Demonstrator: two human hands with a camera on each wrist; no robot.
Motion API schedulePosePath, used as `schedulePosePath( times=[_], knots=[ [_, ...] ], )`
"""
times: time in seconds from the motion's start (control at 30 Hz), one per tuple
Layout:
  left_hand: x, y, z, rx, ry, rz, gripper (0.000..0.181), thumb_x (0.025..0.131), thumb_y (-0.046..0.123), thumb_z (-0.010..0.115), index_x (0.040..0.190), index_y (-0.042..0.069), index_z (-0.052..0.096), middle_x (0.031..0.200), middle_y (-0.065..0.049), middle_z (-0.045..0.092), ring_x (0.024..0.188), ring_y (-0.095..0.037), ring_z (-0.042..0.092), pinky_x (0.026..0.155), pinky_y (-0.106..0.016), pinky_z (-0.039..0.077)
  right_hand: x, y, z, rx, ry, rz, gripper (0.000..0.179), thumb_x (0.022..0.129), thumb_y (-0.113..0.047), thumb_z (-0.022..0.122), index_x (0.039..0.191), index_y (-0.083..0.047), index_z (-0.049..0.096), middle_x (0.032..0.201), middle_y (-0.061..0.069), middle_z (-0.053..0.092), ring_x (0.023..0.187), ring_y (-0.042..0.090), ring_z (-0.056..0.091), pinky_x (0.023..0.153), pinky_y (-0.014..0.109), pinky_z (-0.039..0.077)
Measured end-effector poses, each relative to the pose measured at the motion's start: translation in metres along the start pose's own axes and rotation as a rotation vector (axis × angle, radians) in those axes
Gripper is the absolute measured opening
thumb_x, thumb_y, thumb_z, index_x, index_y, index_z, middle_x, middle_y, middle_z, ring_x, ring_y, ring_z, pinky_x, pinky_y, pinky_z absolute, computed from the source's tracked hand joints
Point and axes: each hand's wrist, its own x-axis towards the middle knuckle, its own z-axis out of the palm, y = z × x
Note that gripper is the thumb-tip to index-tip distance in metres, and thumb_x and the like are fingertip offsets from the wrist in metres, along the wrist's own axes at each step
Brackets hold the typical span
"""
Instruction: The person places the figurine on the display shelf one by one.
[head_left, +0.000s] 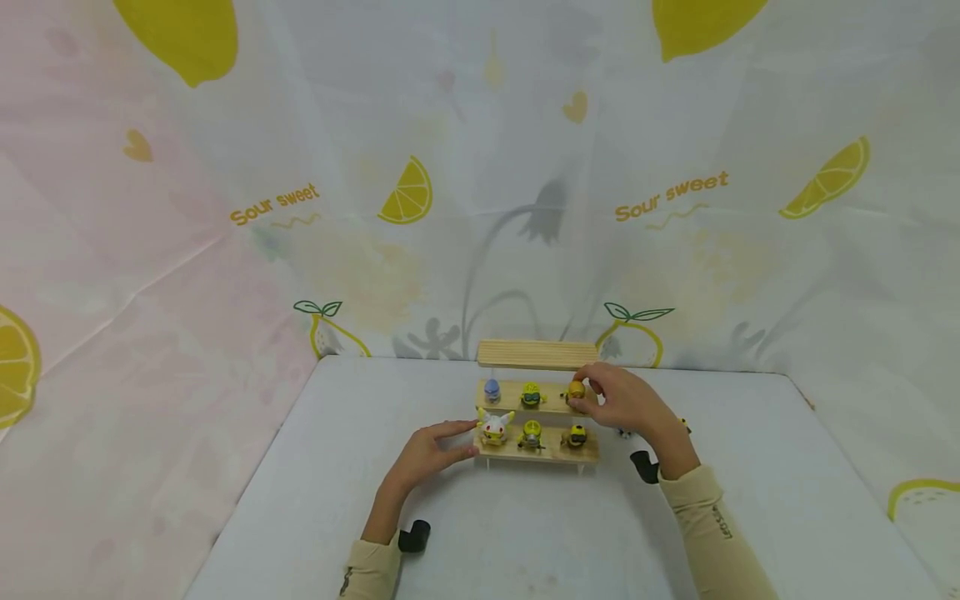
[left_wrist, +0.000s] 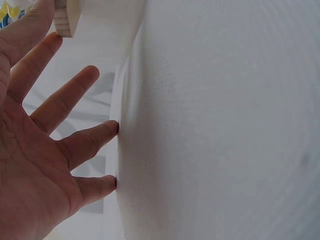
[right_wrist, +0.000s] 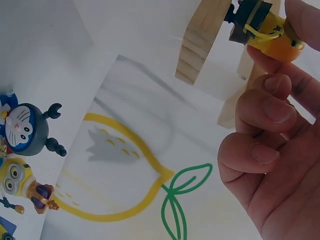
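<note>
My right hand [head_left: 630, 404] pinches a small yellow figurine [head_left: 576, 388] between thumb and index finger, at the right end of a wooden shelf's [head_left: 538, 354] middle tier. In the right wrist view this figurine [right_wrist: 270, 32] has dark lower parts near the plank, while the other fingers curl loosely. My left hand [head_left: 427, 454] is spread, its thumb and index finger touching the bottom tier's left end. The middle tier also bears a bluish figurine [head_left: 492, 390] and a yellow one [head_left: 531, 394]. Below stand a white-eared figurine [head_left: 494, 427], a goggled yellow one [head_left: 531, 433] and a black-and-yellow one [head_left: 577, 435].
Right of the shelf, partly behind my right arm, are more figurines, including a blue cat-faced one [right_wrist: 22, 127] and a crowned, goggled yellow one [right_wrist: 17, 177]. A lemon-print cloth [head_left: 495, 167] hangs behind the white table [head_left: 555, 533].
</note>
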Motion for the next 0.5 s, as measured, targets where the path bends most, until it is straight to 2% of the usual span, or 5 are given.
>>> schedulePosePath(
  times=[0.33, 0.5],
  knots=[
    [-0.0001, 0.0007, 0.0003, 0.001, -0.002, -0.013, 0.048, 0.084, 0.046, 0.077, 0.127, 0.027, 0.069, 0.131, 0.004, 0.063, 0.133, -0.027, 0.047, 0.111, -0.049, 0.034, -0.0025, -0.0041, -0.0003, -0.018, 0.004, 0.001, 0.035, 0.090, -0.035, 0.073, 0.114, -0.011, 0.066, 0.079, -0.001, 0.049, 0.066, 0.010, 0.039, 0.056, 0.028, 0.034],
    [0.0000, 0.0005, 0.0002, 0.012, -0.005, -0.018, 0.049, 0.084, 0.047, 0.076, 0.128, 0.028, 0.069, 0.131, 0.004, 0.063, 0.133, -0.027, 0.047, 0.111, -0.049, 0.034, -0.0072, -0.0046, -0.0057, -0.022, 0.017, 0.021, 0.037, 0.088, -0.036, 0.075, 0.114, -0.010, 0.066, 0.076, -0.005, 0.046, 0.065, 0.010, 0.039, 0.055, 0.028, 0.033]
  ],
)
